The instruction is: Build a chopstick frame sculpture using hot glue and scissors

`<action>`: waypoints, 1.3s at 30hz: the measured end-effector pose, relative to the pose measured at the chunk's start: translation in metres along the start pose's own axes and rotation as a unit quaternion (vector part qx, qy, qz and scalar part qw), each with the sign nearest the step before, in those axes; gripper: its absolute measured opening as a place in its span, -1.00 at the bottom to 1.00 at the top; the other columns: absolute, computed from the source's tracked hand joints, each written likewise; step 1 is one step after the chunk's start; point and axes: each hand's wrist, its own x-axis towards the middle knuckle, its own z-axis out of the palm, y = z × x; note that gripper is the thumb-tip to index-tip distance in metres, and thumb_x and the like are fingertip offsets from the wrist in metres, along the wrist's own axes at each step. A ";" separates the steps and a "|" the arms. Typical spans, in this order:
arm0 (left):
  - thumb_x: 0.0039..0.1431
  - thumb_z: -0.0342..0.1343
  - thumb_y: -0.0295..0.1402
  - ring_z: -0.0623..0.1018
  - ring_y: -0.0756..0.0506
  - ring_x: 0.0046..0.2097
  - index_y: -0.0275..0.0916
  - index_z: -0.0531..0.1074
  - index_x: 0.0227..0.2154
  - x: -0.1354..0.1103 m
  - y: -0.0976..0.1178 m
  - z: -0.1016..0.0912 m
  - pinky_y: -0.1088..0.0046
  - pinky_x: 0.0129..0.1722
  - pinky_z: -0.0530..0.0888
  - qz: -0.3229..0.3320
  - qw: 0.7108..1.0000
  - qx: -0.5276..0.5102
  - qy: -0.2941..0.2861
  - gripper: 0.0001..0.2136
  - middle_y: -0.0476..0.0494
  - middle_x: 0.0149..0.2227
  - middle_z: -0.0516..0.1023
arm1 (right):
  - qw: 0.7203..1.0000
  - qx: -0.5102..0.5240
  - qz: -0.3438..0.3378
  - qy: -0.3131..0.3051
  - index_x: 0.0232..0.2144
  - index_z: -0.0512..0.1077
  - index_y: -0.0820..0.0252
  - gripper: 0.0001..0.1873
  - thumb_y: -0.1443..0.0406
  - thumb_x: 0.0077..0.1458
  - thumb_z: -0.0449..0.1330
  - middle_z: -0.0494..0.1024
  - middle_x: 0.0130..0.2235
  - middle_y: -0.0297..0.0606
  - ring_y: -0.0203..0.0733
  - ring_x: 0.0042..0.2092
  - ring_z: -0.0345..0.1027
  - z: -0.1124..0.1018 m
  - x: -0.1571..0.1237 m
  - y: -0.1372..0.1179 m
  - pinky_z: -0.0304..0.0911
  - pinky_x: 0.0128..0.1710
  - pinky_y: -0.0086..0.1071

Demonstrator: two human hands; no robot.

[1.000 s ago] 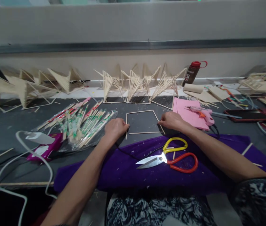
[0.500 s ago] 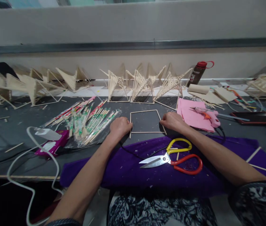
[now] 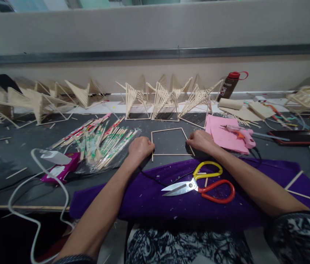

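Observation:
A four-sided frame of thin wooden sticks lies on the dark table in front of me. On its left side, my left hand is closed with the fingertips pinching the stick there. My right hand grips the slanting right-hand stick in the same way, fingers curled. Nearer to me, scissors with one yellow and one red handle rest on a purple cloth. A pink glue gun lies on pink paper, just right of my right hand.
Stick models stand along the wall, with more models at the left. Packaged chopsticks lie left of my left hand, beside a magenta tissue pack. A bottle and a phone are at the right.
Almost nothing differs. The view has shifted very slightly, while both hands keep their hold on the stick frame.

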 end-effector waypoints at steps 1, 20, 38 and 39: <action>-0.05 0.01 -0.24 0.54 -0.22 -0.25 -0.18 0.54 -0.45 0.000 0.000 0.000 0.38 -0.34 0.39 -0.001 1.000 0.002 0.001 -0.77 -0.24 -0.35 0.58 | 1.000 -0.001 0.002 0.000 -0.37 0.57 0.18 -0.63 0.14 -0.04 0.03 0.58 -0.32 -0.07 -0.02 -0.24 0.45 0.000 0.000 -0.001 0.22 -0.41 -0.38; 0.05 -0.04 -0.10 0.54 -0.16 -0.20 -0.19 0.57 -0.36 0.007 -0.010 -0.009 0.44 -0.25 0.40 0.006 1.000 0.010 0.017 -0.65 -0.23 -0.29 0.60 | 1.000 0.006 -0.010 -0.010 -0.37 0.57 0.15 -0.63 0.11 0.00 0.03 0.59 -0.30 -0.12 -0.09 -0.22 0.44 -0.001 -0.004 0.002 0.18 -0.40 -0.42; -0.01 0.03 -0.31 0.53 -0.20 -0.16 -0.21 0.57 -0.31 0.070 0.005 0.000 0.37 -0.18 0.42 0.024 0.999 0.004 0.039 -0.74 -0.27 -0.25 0.58 | 0.998 0.010 -0.032 0.057 -0.19 0.53 0.13 -0.66 0.23 0.07 0.02 0.56 -0.17 -0.12 -0.09 -0.11 0.41 -0.015 0.045 -0.006 0.22 -0.22 -0.40; -0.01 0.02 -0.31 0.53 -0.20 -0.16 -0.21 0.57 -0.31 0.070 0.005 0.000 0.37 -0.19 0.42 0.024 0.999 0.004 0.040 -0.74 -0.27 -0.25 0.58 | 0.998 0.010 -0.033 0.056 -0.18 0.52 0.14 -0.66 0.23 0.07 0.02 0.56 -0.16 -0.11 -0.09 -0.10 0.40 -0.013 0.049 -0.010 0.23 -0.20 -0.39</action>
